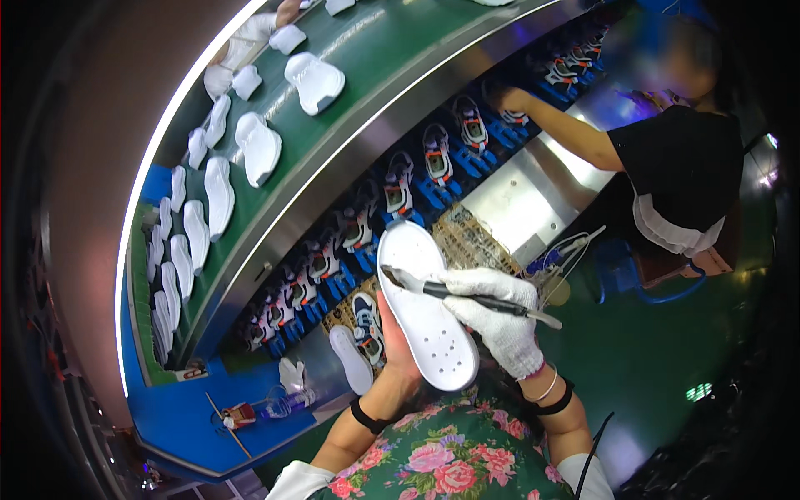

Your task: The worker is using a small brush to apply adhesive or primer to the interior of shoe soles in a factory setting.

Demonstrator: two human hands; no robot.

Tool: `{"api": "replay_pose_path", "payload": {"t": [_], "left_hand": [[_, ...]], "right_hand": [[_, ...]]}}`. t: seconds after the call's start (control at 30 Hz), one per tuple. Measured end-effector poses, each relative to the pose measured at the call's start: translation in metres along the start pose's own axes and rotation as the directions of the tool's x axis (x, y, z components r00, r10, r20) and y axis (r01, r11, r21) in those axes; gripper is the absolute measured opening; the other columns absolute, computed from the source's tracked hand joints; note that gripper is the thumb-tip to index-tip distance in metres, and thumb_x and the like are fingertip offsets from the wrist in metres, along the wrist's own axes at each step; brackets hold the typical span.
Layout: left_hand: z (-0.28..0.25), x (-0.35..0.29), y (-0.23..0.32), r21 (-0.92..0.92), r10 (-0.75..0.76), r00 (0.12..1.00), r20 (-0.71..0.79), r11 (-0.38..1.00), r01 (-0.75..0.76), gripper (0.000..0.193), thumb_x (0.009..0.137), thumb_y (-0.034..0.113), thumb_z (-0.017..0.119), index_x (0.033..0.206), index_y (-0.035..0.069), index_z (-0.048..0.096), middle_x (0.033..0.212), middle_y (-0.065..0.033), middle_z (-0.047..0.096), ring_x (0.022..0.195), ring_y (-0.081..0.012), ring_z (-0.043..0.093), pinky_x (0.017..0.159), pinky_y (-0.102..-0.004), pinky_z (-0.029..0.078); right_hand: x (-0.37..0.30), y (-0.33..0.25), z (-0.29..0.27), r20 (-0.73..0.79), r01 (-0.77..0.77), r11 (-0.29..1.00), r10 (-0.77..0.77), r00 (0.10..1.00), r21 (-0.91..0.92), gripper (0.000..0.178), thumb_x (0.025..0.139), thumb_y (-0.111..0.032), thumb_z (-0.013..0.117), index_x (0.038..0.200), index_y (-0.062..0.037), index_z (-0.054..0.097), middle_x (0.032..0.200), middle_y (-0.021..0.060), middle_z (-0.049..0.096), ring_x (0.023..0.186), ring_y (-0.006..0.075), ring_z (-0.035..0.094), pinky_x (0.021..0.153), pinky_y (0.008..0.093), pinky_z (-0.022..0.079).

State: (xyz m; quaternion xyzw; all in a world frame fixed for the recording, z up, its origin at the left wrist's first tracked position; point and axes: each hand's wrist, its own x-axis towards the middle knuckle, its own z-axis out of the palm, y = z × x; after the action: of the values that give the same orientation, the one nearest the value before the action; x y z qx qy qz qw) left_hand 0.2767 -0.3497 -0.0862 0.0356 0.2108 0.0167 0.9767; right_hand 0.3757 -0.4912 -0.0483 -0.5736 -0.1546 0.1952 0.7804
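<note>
A white shoe sole point(433, 325) with small holes near its lower end lies tilted across my left hand point(395, 340). That hand is bare and closed around the sole's left edge, its fingers partly hidden underneath. My right hand point(500, 329), in a white knit glove, grips a dark-handled brush point(435, 289). The brush's tip touches the sole's upper face near its left edge. Just left of my left hand are a dark and white shoe point(367, 321) and another white sole point(351, 360).
White soles point(258, 148) rest on a green conveyor belt point(296, 154) at upper left. Below it, several shoes point(437, 150) stand on blue holders. A co-worker point(683, 167) reaches in from the right. A blue table point(183, 421) bears a clear bottle point(286, 403).
</note>
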Motion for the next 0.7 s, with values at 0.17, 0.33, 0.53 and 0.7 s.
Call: {"api": "replay_pose_path", "payload": {"t": [0.17, 0.33, 0.53, 0.7], "left_hand": [[0.003, 0.006, 0.001, 0.231, 0.149, 0.989, -0.017, 0.963, -0.141, 0.086, 0.094, 0.076, 0.029, 0.153, 0.013, 0.033, 0.145, -0.0109, 0.051, 0.128, -0.0315, 0.054, 0.108, -0.0472, 0.044], [0.004, 0.011, 0.001, 0.116, 0.008, 0.953, 0.302, 0.992, -0.045, 0.087, 0.094, 0.076, 0.027, 0.153, 0.013, 0.034, 0.149, -0.0112, 0.046, 0.133, -0.0309, 0.049, 0.112, -0.0459, 0.039], [0.013, 0.008, -0.018, 0.325, 0.126, 0.986, 0.11, 0.933, -0.156, 0.097, 0.09, 0.083, 0.023, 0.154, 0.011, 0.032, 0.15, -0.01, 0.046, 0.135, -0.0289, 0.047, 0.114, -0.0448, 0.037], [-0.023, 0.014, -0.014, 0.048, -0.004, 0.933, 0.36, 0.999, -0.015, 0.099, 0.088, 0.084, 0.023, 0.151, 0.009, 0.035, 0.149, -0.0117, 0.046, 0.135, -0.0287, 0.047, 0.115, -0.0437, 0.036]], "right_hand": [[0.004, -0.005, 0.0, 0.04, 0.191, 0.976, -0.188, 0.981, -0.108, 0.021, 0.077, 0.002, 0.076, 0.098, 0.0021, 0.074, 0.099, 0.0136, 0.074, 0.093, 0.0204, 0.071, 0.085, 0.032, 0.056], [0.012, -0.006, -0.001, 0.096, 0.407, 0.869, -0.397, 0.913, -0.282, 0.021, 0.076, 0.0, 0.077, 0.097, 0.0005, 0.075, 0.096, 0.0135, 0.075, 0.085, 0.0236, 0.071, 0.078, 0.0339, 0.056], [0.017, -0.018, -0.001, 0.229, 0.64, 0.619, -0.613, 0.756, -0.456, 0.033, 0.07, -0.002, 0.074, 0.102, -0.0029, 0.074, 0.1, 0.0123, 0.073, 0.087, 0.0284, 0.068, 0.08, 0.0367, 0.055], [0.003, -0.003, 0.015, 0.344, 0.709, 0.412, -0.664, 0.664, -0.572, 0.036, 0.068, -0.003, 0.074, 0.104, -0.0051, 0.074, 0.104, 0.0126, 0.073, 0.088, 0.0278, 0.069, 0.08, 0.0388, 0.055]]}}
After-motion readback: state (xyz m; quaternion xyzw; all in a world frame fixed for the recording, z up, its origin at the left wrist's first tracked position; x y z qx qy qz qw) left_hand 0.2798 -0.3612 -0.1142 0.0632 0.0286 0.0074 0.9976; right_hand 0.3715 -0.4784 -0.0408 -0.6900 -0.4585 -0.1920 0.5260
